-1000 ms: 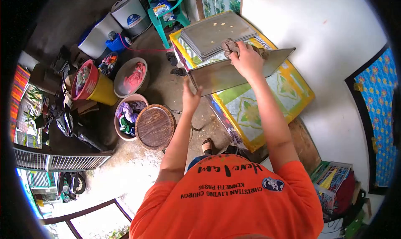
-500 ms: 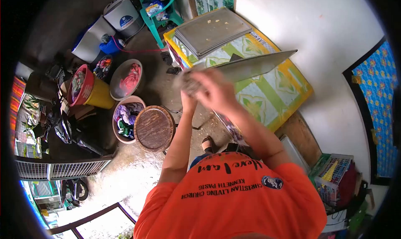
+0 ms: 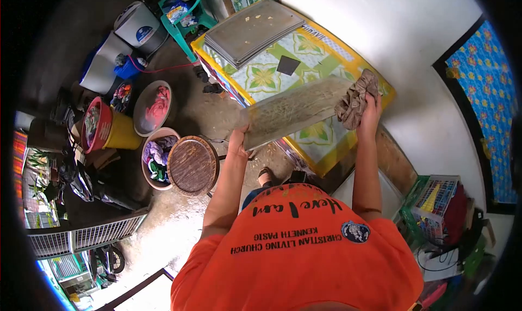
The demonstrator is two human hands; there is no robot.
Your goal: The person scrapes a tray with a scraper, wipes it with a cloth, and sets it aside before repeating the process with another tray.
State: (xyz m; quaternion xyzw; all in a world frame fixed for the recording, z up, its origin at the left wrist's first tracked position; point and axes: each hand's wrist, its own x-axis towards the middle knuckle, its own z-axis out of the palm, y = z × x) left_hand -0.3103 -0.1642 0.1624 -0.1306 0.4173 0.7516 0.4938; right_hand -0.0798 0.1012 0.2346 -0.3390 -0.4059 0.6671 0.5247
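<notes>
Metal tray [image 3: 293, 112] held up in the air over the near edge of the tabletop [image 3: 261, 77], tilted, long side running left to right, its scuffed face turned toward the camera. Left hand [image 3: 237, 140] has the tray's left end, grip closed on that edge, thumb on the face. Right hand [image 3: 371, 109] is at the tray's right end, grip clamped on a crumpled brown rag [image 3: 354, 98]; the rag is pressed against the tray's right edge. Both arms are stretched forward from an orange shirt [image 3: 299, 246]. The tabletop is covered by a yellow and green floral cloth and stands against a white wall. At its far end lies a stack of trays [image 3: 253, 31] with a few crumbs on top, and a small dark square [image 3: 287, 64] lies near the middle of the cloth, apart from the stack. On the floor to the left is a round wooden board [image 3: 191, 165], touching a basin of clothes [image 3: 154, 154]; a second basin [image 3: 154, 100] sits beyond it. Red bucket [image 3: 91, 123] sits beside a yellow bucket [image 3: 122, 132]. Green chair [image 3: 182, 12] is at the far end of the tabletop. Crate [image 3: 439, 199] sits on the right by the wall.
</notes>
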